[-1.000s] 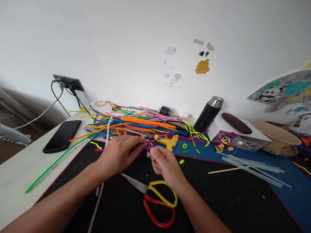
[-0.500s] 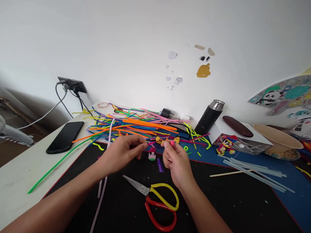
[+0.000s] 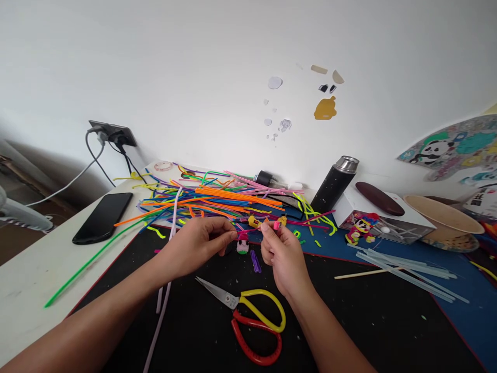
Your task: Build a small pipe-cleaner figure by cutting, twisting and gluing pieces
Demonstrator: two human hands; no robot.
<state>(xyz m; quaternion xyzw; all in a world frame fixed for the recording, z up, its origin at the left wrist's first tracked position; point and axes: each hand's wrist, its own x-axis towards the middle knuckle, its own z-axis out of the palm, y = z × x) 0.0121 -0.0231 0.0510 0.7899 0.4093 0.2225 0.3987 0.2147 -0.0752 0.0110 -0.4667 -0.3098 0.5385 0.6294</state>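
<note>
Right hand (image 3: pixel 287 261) has drawn away from the left hand (image 3: pixel 196 246) since one second ago, opening a gap in which a small grey-and-pink figure piece (image 3: pixel 243 247) and a folded purple piece (image 3: pixel 255 261) now show on the black mat (image 3: pixel 330 321). Judgement: work on the pink piece (image 3: pixel 277 226) is in progress, and it remains in hand. Location: at the tips of the right thumb and forefinger, raised above the mat; those fingers grasp it. Left thumb and forefinger meet near their tips; whether they grip anything cannot be told. Appearance: small, bright pink, compact; its finer shape is too small to determine. Scissors (image 3: pixel 229 300) lie nearer the wearer, apart from both hands.
</note>
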